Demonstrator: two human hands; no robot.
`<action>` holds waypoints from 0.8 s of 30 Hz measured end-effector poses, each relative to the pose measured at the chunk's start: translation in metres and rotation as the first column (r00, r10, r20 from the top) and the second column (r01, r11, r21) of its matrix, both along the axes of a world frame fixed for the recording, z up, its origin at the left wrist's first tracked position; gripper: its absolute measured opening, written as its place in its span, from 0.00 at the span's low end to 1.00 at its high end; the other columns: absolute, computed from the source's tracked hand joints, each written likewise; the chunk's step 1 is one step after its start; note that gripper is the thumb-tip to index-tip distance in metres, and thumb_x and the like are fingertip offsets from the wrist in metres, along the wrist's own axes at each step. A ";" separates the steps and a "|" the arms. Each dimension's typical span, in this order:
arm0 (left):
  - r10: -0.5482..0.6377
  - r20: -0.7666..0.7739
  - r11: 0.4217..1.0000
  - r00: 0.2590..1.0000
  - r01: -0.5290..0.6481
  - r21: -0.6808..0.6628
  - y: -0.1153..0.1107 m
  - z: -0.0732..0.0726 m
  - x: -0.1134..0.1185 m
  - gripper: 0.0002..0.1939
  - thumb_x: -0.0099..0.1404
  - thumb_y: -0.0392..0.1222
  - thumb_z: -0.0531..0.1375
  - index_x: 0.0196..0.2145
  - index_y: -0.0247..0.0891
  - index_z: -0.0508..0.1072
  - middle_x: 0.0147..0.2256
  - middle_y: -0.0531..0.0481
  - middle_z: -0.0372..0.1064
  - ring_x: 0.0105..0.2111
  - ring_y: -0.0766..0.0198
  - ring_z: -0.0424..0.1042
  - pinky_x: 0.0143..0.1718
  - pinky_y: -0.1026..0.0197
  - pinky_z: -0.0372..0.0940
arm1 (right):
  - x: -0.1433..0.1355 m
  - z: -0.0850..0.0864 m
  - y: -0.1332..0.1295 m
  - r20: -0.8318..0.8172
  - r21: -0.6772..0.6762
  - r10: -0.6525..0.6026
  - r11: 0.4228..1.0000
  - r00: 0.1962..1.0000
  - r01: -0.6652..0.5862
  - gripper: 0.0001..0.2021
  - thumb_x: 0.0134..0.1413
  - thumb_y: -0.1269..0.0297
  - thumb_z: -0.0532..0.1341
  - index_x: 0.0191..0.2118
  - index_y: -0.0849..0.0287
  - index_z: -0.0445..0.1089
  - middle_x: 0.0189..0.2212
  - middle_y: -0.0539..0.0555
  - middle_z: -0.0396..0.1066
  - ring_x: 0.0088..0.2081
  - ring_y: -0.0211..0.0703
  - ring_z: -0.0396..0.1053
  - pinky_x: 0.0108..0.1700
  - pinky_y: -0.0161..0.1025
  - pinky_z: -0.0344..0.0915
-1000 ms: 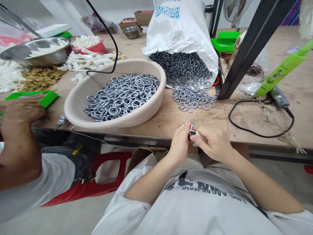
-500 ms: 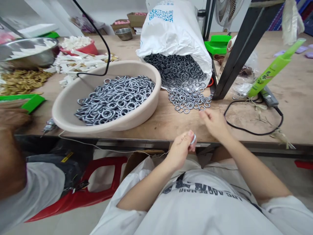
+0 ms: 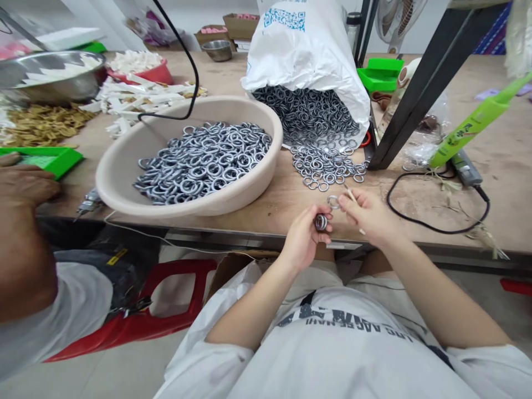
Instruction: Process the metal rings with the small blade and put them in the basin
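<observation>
Over the table's front edge, my left hand (image 3: 305, 235) has its fingers curled round a few grey rings (image 3: 321, 222). My right hand (image 3: 369, 215), just to its right, pinches a thin pale stick (image 3: 352, 195) and a single grey ring (image 3: 333, 201), which sits between the two hands. Behind them lies a loose pile of grey rings (image 3: 322, 166), spilling from the mouth of a white bag (image 3: 303, 55). The large beige basin (image 3: 187, 211) on the left holds many more such rings (image 3: 208, 160).
A black metal post (image 3: 415, 94) rises right of the bag. A black cable (image 3: 432, 223) loops on the table by a green tube (image 3: 469, 124). At the left, a co-worker's hand (image 3: 25, 180) rests by a green tray (image 3: 62, 160). A black rod (image 3: 183, 50) overhangs the basin.
My right hand has come back from the pile's edge with a ring and the stick showing. My left hand has turned, so the rings in it show. The view has shifted slightly.
</observation>
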State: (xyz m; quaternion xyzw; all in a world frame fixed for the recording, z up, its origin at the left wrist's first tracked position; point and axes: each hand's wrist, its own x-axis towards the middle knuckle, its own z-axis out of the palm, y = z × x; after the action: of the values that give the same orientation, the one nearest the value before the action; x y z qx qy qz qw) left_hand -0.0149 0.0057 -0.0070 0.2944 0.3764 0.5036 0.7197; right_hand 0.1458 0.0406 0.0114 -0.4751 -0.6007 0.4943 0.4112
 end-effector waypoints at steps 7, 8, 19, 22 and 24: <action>0.118 -0.117 0.983 0.986 -0.099 0.155 -0.010 0.000 0.021 0.25 0.60 0.62 0.63 0.27 0.37 0.64 0.22 0.58 0.54 0.20 0.74 0.52 0.20 0.70 0.49 | -0.025 -0.007 -0.045 -0.148 0.052 -0.105 0.992 0.983 0.114 0.14 0.59 0.51 0.63 0.44 0.55 0.69 0.37 0.53 0.72 0.36 0.41 0.70 0.37 0.38 0.68; 0.090 -0.095 0.987 0.991 -0.075 0.145 -0.012 0.001 0.021 0.25 0.60 0.62 0.63 0.27 0.37 0.64 0.21 0.58 0.53 0.20 0.74 0.51 0.19 0.69 0.48 | -0.023 -0.007 -0.044 -0.099 0.099 -0.094 0.990 0.991 0.103 0.15 0.59 0.51 0.63 0.46 0.54 0.69 0.40 0.54 0.73 0.39 0.42 0.71 0.39 0.39 0.69; -0.021 0.098 0.999 0.995 0.024 -0.028 -0.015 0.012 0.015 0.25 0.61 0.59 0.63 0.25 0.38 0.58 0.17 0.61 0.48 0.15 0.77 0.42 0.16 0.69 0.38 | -0.003 0.007 -0.051 0.466 0.483 -0.096 0.860 0.879 -0.163 0.14 0.67 0.55 0.55 0.33 0.57 0.68 0.26 0.51 0.68 0.29 0.39 0.63 0.33 0.38 0.54; -0.012 0.101 0.999 0.995 0.017 -0.049 -0.016 0.014 0.016 0.25 0.60 0.59 0.65 0.26 0.39 0.57 0.17 0.62 0.47 0.15 0.77 0.42 0.16 0.68 0.37 | -0.004 0.007 -0.054 0.528 0.515 -0.137 0.836 0.838 -0.189 0.16 0.66 0.55 0.55 0.29 0.57 0.64 0.25 0.50 0.65 0.27 0.37 0.59 0.32 0.39 0.51; -0.013 0.100 0.998 0.995 0.019 -0.058 -0.017 0.015 0.018 0.26 0.59 0.59 0.65 0.26 0.39 0.56 0.17 0.62 0.46 0.15 0.77 0.42 0.16 0.68 0.37 | -0.003 0.007 -0.053 0.543 0.520 -0.143 0.831 0.828 -0.197 0.17 0.66 0.55 0.55 0.27 0.57 0.62 0.24 0.49 0.64 0.26 0.37 0.57 0.31 0.39 0.50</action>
State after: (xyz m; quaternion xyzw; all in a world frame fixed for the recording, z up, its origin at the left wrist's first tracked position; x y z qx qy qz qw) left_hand 0.0027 -0.0116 0.0075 0.2507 0.3522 0.5007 0.7499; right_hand 0.1427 -0.0126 0.0181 -0.4494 -0.8182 0.1425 0.3291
